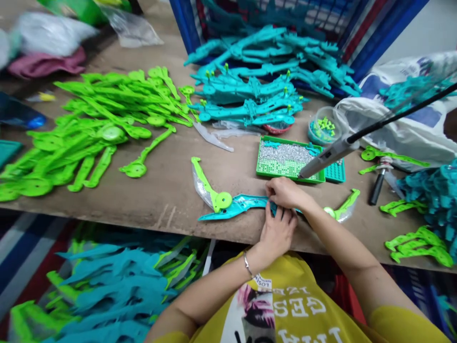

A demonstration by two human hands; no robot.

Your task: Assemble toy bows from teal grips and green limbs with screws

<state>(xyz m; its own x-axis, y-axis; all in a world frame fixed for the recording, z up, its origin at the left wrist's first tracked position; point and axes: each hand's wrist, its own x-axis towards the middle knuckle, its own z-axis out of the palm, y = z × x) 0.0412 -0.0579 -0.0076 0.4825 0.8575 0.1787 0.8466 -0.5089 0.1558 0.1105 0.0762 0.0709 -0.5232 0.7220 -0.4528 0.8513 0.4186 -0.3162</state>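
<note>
A long teal plastic piece [235,206] lies near the table's front edge, with a green arm [222,201] and clear plastic at its left end and another green arm [345,206] at its right. My left hand [279,229] rests on the middle of the teal piece, fingers spread on it. Just above, my right hand [285,193] is bent in a pinch over the same part; whatever is between its fingertips is too small to make out. A green tray of small silver screws [285,155] sits behind my hands, with a powered screwdriver [324,157] hanging over it.
Green parts [107,109] are heaped at the left, teal parts [250,95] at the back. A cup of small green pieces [324,126] stands beside a white bag [378,124]. A black-handled tool [377,188] and more teal parts [435,200] lie right. Further parts [114,290] fill the space below the table.
</note>
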